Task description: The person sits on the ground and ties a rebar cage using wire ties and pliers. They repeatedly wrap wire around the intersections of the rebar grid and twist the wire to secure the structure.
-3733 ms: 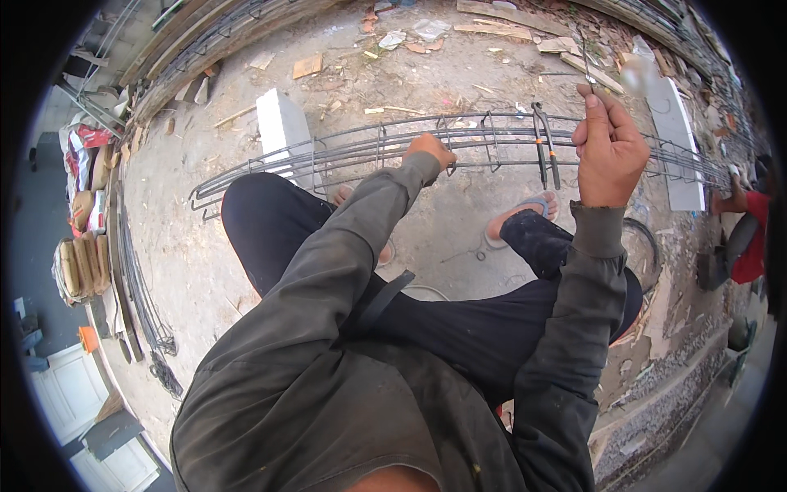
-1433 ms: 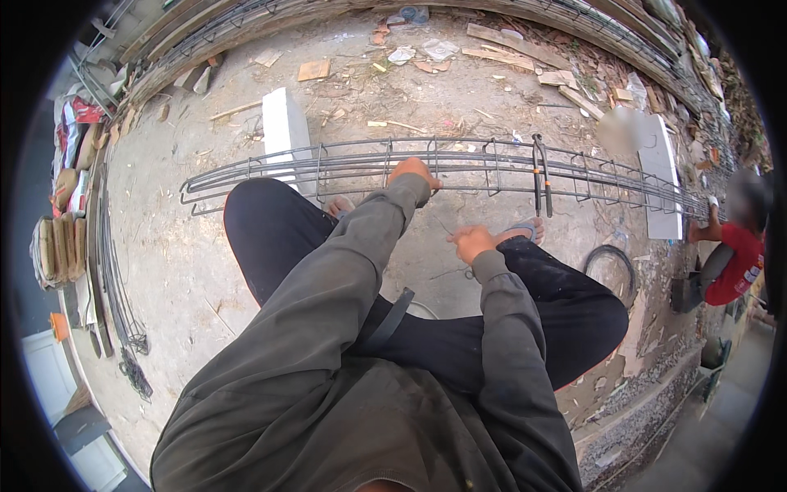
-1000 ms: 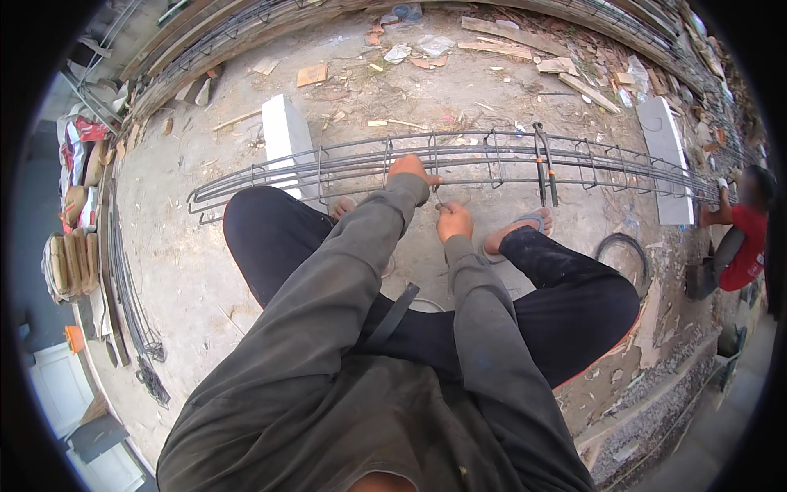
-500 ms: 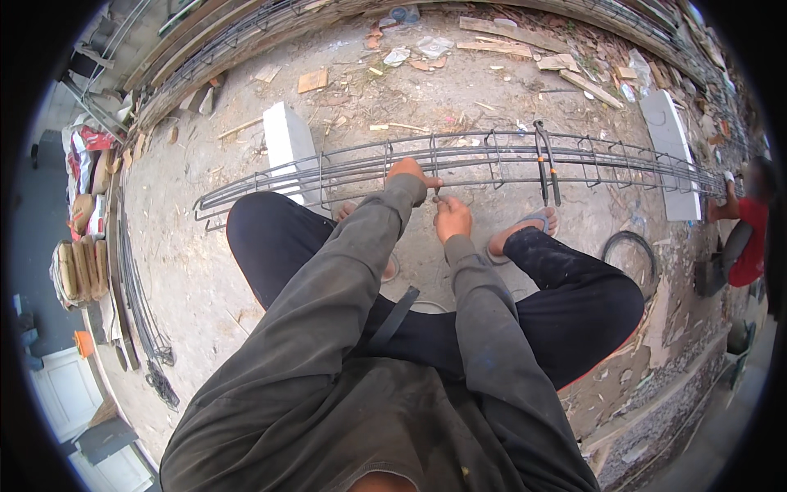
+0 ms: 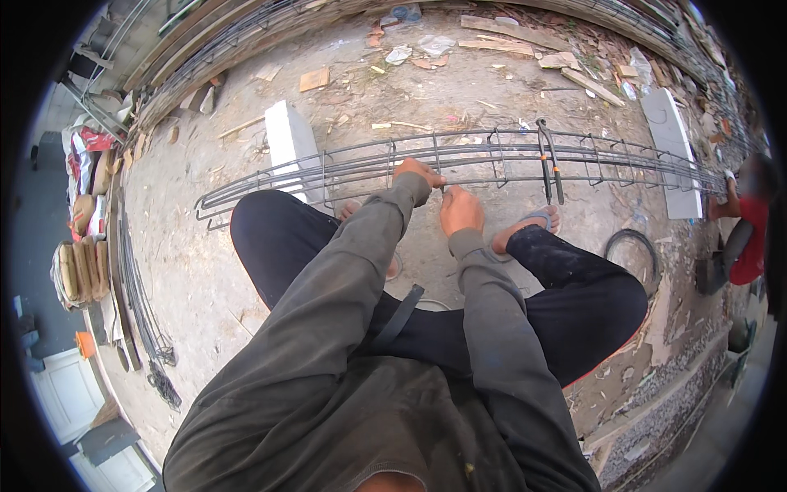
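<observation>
Your left hand (image 5: 416,172) is gripping the rebar cage (image 5: 492,160); your right hand (image 5: 461,211) is pinching something too small to identify beside it.

The long rebar cage (image 5: 492,160) is lying across the ground at twelve o'clock, its close stirrups leaving narrow gaps. A white block (image 5: 288,148) is blocking the cage's eleven o'clock end, and a pincer tool (image 5: 548,160) is hanging at one o'clock. Bare dirt ground (image 5: 197,271) is lying open at nine o'clock; a wire coil (image 5: 631,254) is sitting at three.
</observation>
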Motion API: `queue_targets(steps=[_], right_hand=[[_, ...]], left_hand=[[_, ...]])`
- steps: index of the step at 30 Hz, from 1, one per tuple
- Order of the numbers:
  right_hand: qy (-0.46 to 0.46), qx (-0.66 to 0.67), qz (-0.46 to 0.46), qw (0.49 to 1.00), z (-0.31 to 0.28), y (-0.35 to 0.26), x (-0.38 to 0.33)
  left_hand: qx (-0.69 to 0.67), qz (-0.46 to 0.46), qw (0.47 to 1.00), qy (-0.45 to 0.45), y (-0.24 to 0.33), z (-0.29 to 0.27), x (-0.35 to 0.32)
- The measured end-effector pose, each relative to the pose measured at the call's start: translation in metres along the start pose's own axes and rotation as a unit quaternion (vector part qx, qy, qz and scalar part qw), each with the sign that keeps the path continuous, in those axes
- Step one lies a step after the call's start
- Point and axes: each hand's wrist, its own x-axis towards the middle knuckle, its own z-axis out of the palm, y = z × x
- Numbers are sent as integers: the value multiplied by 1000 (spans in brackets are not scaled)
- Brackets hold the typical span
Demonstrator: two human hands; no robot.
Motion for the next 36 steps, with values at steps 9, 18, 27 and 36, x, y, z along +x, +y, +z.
queue_targets(steps=[9,18,27,36], right_hand=[[-44,-127,-228,964,-32,15,77],[91,-178,-276,940,-5,24,71],[80,-112,-247,959,17,30,51],[121,-50,-118,984,22,15,3]], left_hand=[[20,-32,999,2,-2,5,6],[21,49,997,60,-4,11,-20],[35,-2,998,56,12,1,-28],[34,-8,998,54,11,3,-27]])
